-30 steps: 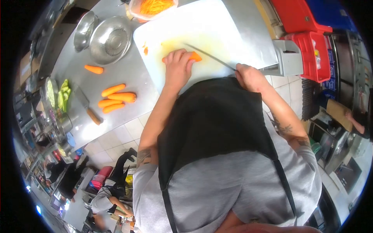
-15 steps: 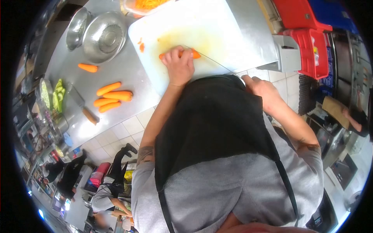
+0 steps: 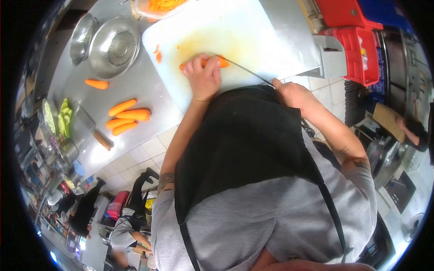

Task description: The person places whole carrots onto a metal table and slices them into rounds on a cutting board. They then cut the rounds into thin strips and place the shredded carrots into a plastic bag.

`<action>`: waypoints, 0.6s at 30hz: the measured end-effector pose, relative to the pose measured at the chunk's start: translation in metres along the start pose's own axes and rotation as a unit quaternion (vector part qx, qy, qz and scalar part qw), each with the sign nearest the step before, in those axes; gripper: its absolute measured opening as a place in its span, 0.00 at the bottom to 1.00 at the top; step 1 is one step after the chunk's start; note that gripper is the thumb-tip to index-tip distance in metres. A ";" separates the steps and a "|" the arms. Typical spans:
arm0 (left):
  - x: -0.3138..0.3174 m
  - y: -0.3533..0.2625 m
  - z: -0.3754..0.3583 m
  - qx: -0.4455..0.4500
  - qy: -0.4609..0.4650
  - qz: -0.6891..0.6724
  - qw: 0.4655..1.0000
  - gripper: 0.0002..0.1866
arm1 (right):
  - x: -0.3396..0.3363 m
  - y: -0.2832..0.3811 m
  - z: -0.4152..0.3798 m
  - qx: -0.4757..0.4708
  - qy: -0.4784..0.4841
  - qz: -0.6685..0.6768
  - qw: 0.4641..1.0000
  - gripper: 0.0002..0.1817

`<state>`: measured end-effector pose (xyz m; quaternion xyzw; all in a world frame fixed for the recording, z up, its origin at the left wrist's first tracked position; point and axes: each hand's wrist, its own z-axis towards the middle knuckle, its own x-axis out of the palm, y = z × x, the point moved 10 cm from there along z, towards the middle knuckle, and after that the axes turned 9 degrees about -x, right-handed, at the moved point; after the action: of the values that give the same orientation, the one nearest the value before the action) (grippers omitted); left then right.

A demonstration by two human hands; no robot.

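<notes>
On the grey steel table (image 3: 144,86), a white plastic cutting board (image 3: 244,27) carries a peeled orange carrot (image 3: 223,64), pinned by the left hand (image 3: 205,77); the right hand (image 3: 291,95) grips a long thin-bladed steel knife (image 3: 244,70); good slicing wants fingertips tucked back from the edge

On the head view's dial, you wear a soft grey short-sleeved T-shirt (image 3: 239,217) under a plain black cloth bib apron (image 3: 239,140). Its narrow black straps (image 3: 332,216) show at four and between six and seven. Dark tattoos (image 3: 361,163) mark your right arm near three, your left between seven and eight.
</notes>
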<state>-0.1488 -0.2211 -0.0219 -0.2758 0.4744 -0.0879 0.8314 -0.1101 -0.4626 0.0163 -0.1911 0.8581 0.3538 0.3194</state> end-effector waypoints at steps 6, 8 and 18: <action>0.000 0.002 0.001 -0.004 0.014 0.001 1.000 0.06 | -0.004 -0.031 -0.010 -0.052 -0.032 0.136 0.989 0.11; 0.000 0.002 0.000 -0.005 0.012 -0.006 1.000 0.06 | 0.019 -0.078 -0.005 0.123 0.051 0.315 0.940 0.13; -0.001 0.003 0.000 -0.006 0.002 -0.010 1.000 0.06 | 0.028 -0.183 -0.006 0.221 -0.074 0.491 0.839 0.20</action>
<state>-0.1497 -0.2175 -0.0227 -0.2852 0.4741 -0.0936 0.8277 -0.0317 -0.5935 -0.0880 0.3575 0.8689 0.2779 0.2001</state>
